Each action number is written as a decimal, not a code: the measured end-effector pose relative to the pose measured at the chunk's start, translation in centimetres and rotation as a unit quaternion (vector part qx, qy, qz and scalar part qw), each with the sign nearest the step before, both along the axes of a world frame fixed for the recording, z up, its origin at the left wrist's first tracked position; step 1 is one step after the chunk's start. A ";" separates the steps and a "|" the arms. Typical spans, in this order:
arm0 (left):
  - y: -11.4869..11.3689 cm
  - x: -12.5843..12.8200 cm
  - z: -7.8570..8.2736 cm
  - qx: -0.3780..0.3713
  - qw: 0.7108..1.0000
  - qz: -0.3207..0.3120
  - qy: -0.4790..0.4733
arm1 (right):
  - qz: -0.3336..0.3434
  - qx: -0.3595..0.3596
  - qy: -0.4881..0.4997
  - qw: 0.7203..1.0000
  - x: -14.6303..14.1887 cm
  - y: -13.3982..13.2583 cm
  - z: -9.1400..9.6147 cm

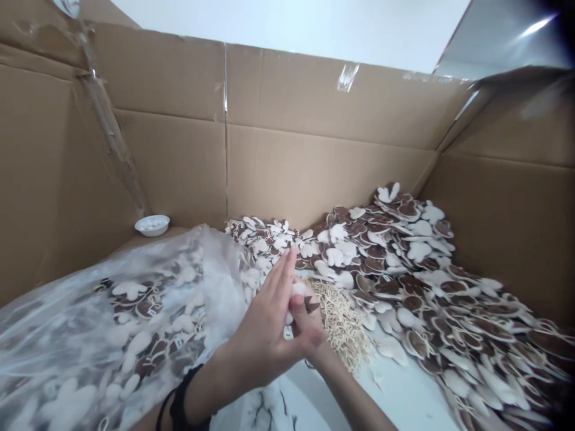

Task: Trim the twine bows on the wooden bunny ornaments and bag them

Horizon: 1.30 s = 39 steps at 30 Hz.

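Note:
Near the middle, my two hands meet. The straight, flat fingers of my left hand (268, 320) point up, its palm turned toward the right hand. My right hand (309, 329) is curled around a small white and brown soft piece (298, 290), its thumb pressed on it. A dark brown pointed bit sticks out beside that thumb; the rest of the piece is hidden between the palms. Just behind my right hand lies a heap of cream-coloured cord loops (339, 323). Beyond the hands are piled flat white and brown animal-shaped plush pieces (377, 263), many with cream cord edges.
Tall cardboard walls (323, 167) surround the work surface (404, 392). On the left, a clear plastic bag (220, 269) covers more plush pieces. A white bowl (152, 225) with white contents stands at the back left. White material with dark strands (265, 410) lies at the bottom.

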<state>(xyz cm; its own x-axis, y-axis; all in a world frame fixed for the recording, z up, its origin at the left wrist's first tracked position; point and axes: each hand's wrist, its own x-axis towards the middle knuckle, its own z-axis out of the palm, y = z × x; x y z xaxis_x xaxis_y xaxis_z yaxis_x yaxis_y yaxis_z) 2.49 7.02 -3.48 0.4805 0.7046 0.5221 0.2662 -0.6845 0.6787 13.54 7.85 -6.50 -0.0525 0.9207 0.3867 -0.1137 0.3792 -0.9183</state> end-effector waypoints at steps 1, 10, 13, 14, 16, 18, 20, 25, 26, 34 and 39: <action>-0.1 0.0 0.1 -0.021 1.000 -0.010 -0.008 | -0.016 0.015 -0.012 1.000 0.0 0.0 0.2; 1.1 0.4 -0.4 0.085 0.993 0.047 0.068 | -0.097 0.032 -0.023 0.994 1.2 0.2 0.7; 1.2 0.6 -0.4 0.126 0.981 0.141 0.045 | -0.086 0.032 -0.030 0.995 1.4 -0.1 1.4; 1.2 0.6 -0.4 0.129 0.975 0.177 0.031 | -0.077 0.037 -0.034 0.996 1.4 -0.3 1.6; 1.2 0.5 -0.2 0.143 0.967 0.212 0.019 | -0.056 0.049 -0.042 0.996 1.5 -0.7 2.1; 1.2 0.3 0.0 0.149 0.972 0.180 0.011 | -0.023 0.057 -0.047 0.997 1.6 -1.1 2.5; 1.2 0.0 0.2 0.130 0.984 0.118 -0.032 | 0.028 0.055 -0.047 0.997 1.8 -1.6 3.1; -0.5 -0.5 0.7 -0.131 0.972 -0.019 -0.196 | 0.171 0.049 -0.013 0.984 2.3 -3.2 4.4; -1.0 -0.6 0.9 -0.213 0.951 -0.054 -0.216 | 0.207 0.044 0.002 0.977 2.3 -3.6 4.6; -3.4 -0.2 0.7 -0.512 0.748 -0.136 -0.400 | 0.335 0.030 0.109 0.935 1.5 -5.0 4.5; -3.7 -0.5 0.2 -0.556 0.686 -0.128 -0.452 | 0.298 -0.027 0.035 0.953 1.0 -5.5 4.6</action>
<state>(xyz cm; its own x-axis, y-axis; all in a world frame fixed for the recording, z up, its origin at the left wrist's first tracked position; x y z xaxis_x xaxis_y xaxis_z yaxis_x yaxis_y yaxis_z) 2.00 3.31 -3.31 0.4962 0.8620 -0.1037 -0.6396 0.4437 0.6277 14.59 2.35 -1.86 -0.5490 0.7540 0.3606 -0.3562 0.1792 -0.9171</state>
